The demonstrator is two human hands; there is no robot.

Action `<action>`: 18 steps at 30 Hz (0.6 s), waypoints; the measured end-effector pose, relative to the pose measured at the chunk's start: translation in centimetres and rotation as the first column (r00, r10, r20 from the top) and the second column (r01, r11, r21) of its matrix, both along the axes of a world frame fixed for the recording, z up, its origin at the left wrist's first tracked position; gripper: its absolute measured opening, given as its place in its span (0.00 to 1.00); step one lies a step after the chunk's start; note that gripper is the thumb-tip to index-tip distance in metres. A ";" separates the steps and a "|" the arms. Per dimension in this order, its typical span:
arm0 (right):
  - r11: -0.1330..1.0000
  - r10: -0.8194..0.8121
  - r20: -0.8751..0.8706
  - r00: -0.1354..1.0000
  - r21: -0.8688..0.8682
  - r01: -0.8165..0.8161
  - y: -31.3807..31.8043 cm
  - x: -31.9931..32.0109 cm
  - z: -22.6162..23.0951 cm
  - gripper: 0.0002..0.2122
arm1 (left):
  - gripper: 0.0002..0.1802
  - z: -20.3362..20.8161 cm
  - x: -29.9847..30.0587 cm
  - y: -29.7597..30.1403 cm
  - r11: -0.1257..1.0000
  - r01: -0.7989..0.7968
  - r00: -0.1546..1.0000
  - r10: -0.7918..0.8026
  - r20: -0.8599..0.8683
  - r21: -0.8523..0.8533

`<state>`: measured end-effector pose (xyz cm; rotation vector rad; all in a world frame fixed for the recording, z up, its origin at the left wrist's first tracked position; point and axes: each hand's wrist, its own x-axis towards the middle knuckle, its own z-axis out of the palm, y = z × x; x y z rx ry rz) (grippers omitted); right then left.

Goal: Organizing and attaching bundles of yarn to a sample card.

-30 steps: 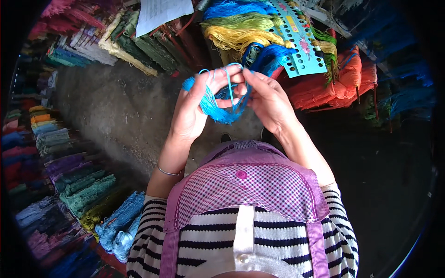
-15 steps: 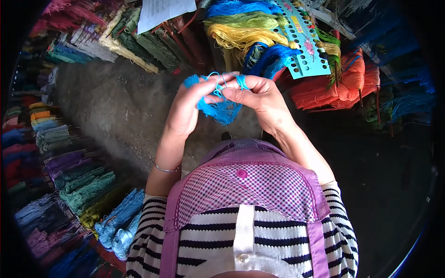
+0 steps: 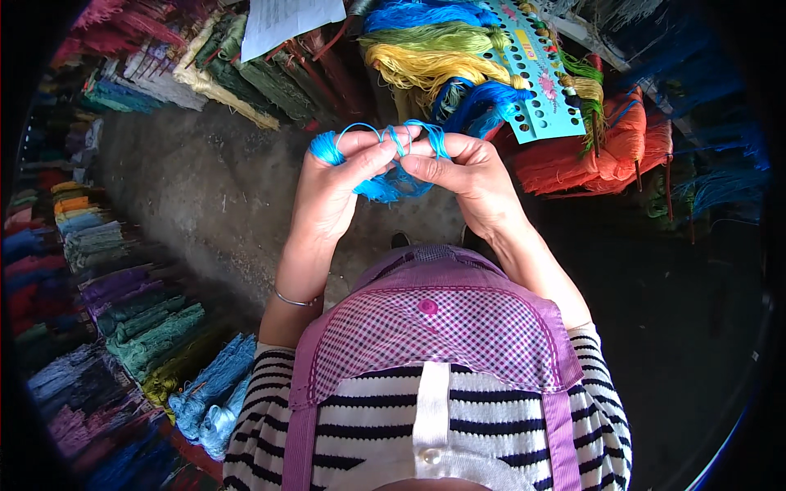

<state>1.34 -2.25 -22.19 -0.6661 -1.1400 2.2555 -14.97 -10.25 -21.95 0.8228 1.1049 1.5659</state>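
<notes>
Blue thread (image 3: 327,149) pinched from both sides.
The left hand (image 3: 334,182) has been closed on it, opposite the right hand (image 3: 477,173), also clamped there; loops seem better steadied.

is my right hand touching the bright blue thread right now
Touching. The head view shows strands of the bright blue thread looped over the fingers of the right hand.
</notes>
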 end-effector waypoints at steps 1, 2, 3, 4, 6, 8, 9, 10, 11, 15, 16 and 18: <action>1.000 0.016 -0.020 1.000 0.026 -0.015 0.0 0.0 0.1 0.07 | 0.08 -0.2 -0.2 0.0 1.000 0.006 0.998 -0.005 0.058 -0.019; 0.998 0.031 -0.039 0.999 0.052 -0.029 0.0 0.0 0.2 0.08 | 0.08 -0.3 -0.3 0.1 0.999 0.015 0.993 -0.011 0.117 -0.037; 0.998 0.030 -0.039 0.999 0.052 -0.028 0.1 0.0 0.1 0.08 | 0.08 -0.2 -0.3 0.1 0.999 0.016 0.993 -0.011 0.117 -0.037; 0.998 0.027 -0.056 0.998 0.051 -0.025 0.1 0.0 0.0 0.08 | 0.09 0.1 -0.3 0.2 0.999 0.020 0.987 -0.012 0.160 -0.047; 0.998 0.028 -0.072 0.997 0.051 -0.024 0.1 0.0 0.1 0.09 | 0.10 0.2 -0.3 0.3 0.998 0.022 0.979 -0.010 0.204 -0.057; 0.997 0.023 -0.073 0.997 -0.066 -0.028 0.1 0.0 0.7 0.08 | 0.12 0.1 -0.4 0.3 0.991 0.009 0.957 0.029 0.289 -0.130; 0.997 0.024 -0.073 0.997 -0.066 -0.029 0.3 0.1 0.1 0.08 | 0.12 0.1 -0.5 0.3 0.991 0.009 0.957 0.029 0.288 -0.130; 0.998 0.017 -0.094 0.995 -0.060 -0.023 0.7 0.3 -0.9 0.07 | 0.16 0.1 -0.5 0.3 0.988 0.026 0.963 0.016 0.270 -0.149; 0.998 0.011 -0.114 0.993 -0.056 -0.017 0.9 0.2 -1.2 0.07 | 0.21 0.0 -0.5 0.3 0.985 0.043 0.967 0.001 0.253 -0.169; 0.995 -0.053 -0.091 0.994 -0.084 0.045 0.6 -0.1 -0.8 0.06 | 0.23 0.1 -0.1 0.2 0.987 0.025 0.985 0.003 0.172 -0.161; 0.996 -0.032 -0.091 0.995 -0.091 0.024 0.6 -0.1 -0.9 0.07 | 0.23 0.0 -0.1 0.2 0.988 0.030 0.986 -0.005 0.168 -0.150; 0.995 -0.012 -0.092 0.996 -0.097 0.003 0.7 0.0 -1.3 0.08 | 0.23 -0.1 -0.1 0.3 0.990 0.035 0.986 -0.012 0.163 -0.137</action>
